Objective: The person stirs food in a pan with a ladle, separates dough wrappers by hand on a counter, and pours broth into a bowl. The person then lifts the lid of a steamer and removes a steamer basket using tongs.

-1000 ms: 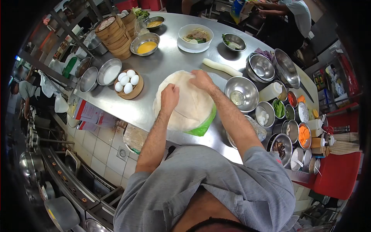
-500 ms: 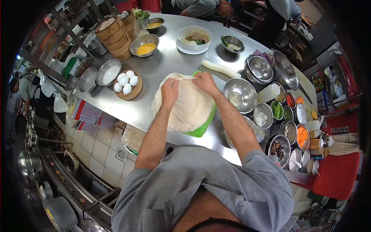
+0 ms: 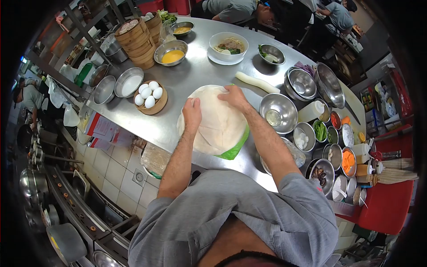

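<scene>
A wide, thin round sheet of dough [image 3: 218, 127] lies at the near edge of the steel table [image 3: 187, 75], over something bright green [image 3: 235, 150] that shows at its lower right. My left hand [image 3: 192, 113] is on the dough's left part, its fingers drawn together. Near the top right of the sheet, my right hand [image 3: 233, 97] has its fingers bent down on the dough. Whether either hand pinches the dough is too small to tell. Beyond my right hand lies a long white dough roll [image 3: 257, 82]. A steel bowl [image 3: 278, 113] stands to the right.
Eggs in a round wooden tray [image 3: 161, 101] sit at the left, with bamboo steamers [image 3: 135, 44] behind. A noodle bowl [image 3: 228, 46] stands at the back. Several ingredient bowls, a squeeze bottle [image 3: 311, 111] and a knife [image 3: 352, 113] are on the right. People are beyond the table.
Both hands first pulled the dough's far edge up toward me; now that edge lies back down, smoother and rounder. My left hand has shifted slightly left, lower on the sheet.
</scene>
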Demonstrator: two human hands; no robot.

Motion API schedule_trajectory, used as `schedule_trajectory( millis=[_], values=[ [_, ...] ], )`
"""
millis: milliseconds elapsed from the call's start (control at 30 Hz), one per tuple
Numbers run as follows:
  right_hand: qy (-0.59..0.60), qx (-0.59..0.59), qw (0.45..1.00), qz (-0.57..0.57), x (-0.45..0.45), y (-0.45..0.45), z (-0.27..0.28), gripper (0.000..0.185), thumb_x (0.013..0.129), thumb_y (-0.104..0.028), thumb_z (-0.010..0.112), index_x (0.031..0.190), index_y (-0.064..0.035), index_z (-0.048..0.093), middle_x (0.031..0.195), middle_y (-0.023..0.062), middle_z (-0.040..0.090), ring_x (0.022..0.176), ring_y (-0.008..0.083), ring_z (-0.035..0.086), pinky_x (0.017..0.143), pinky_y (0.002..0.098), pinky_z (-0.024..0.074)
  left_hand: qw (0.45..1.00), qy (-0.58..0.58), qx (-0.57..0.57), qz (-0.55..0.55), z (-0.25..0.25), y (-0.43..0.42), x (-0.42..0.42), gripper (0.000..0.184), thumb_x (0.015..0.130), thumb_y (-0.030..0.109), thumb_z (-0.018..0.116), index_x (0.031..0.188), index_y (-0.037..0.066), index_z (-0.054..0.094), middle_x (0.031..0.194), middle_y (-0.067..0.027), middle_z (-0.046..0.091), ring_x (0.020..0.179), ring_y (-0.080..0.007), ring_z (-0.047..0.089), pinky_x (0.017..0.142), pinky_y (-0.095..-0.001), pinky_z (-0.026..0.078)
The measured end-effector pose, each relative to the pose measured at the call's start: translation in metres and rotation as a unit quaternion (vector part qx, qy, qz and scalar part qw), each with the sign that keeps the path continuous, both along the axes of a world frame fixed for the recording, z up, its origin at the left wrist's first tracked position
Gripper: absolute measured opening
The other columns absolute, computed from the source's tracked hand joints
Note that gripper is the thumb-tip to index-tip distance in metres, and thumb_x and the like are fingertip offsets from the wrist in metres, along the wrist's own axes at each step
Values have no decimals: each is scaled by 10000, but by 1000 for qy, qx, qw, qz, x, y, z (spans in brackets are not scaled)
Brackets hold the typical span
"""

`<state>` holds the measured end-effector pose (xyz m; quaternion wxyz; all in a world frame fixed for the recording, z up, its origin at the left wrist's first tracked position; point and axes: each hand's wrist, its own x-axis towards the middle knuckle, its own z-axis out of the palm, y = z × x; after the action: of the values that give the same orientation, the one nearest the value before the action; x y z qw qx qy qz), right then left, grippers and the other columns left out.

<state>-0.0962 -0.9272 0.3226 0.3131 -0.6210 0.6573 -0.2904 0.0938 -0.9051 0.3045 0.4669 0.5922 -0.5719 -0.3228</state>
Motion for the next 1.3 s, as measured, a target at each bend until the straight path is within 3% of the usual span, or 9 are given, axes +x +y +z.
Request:
schedule_trajectory(
  millis=[67,133,233,433,733,867,1067,1200,1300],
  values=[
    [-33,-1,998,-46,-7,3,-11,507,689,-241,711,1061,77,581,949,167,647,849,214,630,758,303,481,999,27,28,7,-2,4,6,301,860,216,533,964,-67,549,824,-190,609,761,-303,583,701,-363,457],
    [-63,34,996,-49,-11,5,-21,545,679,-239,721,1102,65,562,1019,191,620,920,243,613,814,318,466,991,95,89,-7,-3,10,12,290,855,218,552,960,-52,565,816,-118,624,672,-157,540,626,-298,447],
    [-71,63,994,-53,-9,12,-13,587,670,-240,729,1140,58,542,1082,218,596,980,279,599,861,334,453,998,54,29,-29,-19,3,11,310,836,234,590,972,-44,573,826,-99,633,670,-146,565,619,-281,459],
    [37,-69,996,-50,-15,24,-32,547,673,-190,707,1127,66,539,1090,224,586,1012,297,568,892,343,419,992,2,72,-106,-10,32,9,657,670,268,742,1174,-41,456,1105,-210,555,1024,-292,547,889,-354,425],
    [122,-256,956,-78,31,42,-6,499,723,-102,666,1181,19,510,1070,221,494,1006,343,473,898,398,362,996,12,10,-89,-5,102,62,618,721,193,673,1233,-6,388,1049,-180,552,915,-305,567,824,-379,445],
    [40,-273,961,9,103,47,35,448,766,-124,652,1178,-9,520,1070,169,493,973,264,477,849,358,389,998,9,57,-11,-27,167,127,498,754,218,639,1162,-4,460,988,-166,566,884,-306,563,786,-375,455],
    [-202,-192,903,326,244,83,26,348,792,-133,646,1118,-42,560,996,55,533,832,143,517,688,277,430,938,38,138,317,-49,368,183,412,748,247,624,1063,-2,529,949,-166,596,888,-300,577,770,-371,459],
    [-274,-76,823,492,310,186,24,274,771,-67,645,1031,-6,584,921,61,541,784,135,532,709,261,443,819,13,259,512,-141,521,164,394,743,273,671,1005,-2,566,896,-145,612,841,-247,585,747,-352,471],
    [-231,-40,768,596,330,257,21,251,764,-62,640,1004,1,598,831,67,580,718,142,551,682,258,457,720,183,276,609,-196,612,118,440,698,310,680,976,-20,591,897,-162,637,807,-269,620,724,-363,497]
  ],
)
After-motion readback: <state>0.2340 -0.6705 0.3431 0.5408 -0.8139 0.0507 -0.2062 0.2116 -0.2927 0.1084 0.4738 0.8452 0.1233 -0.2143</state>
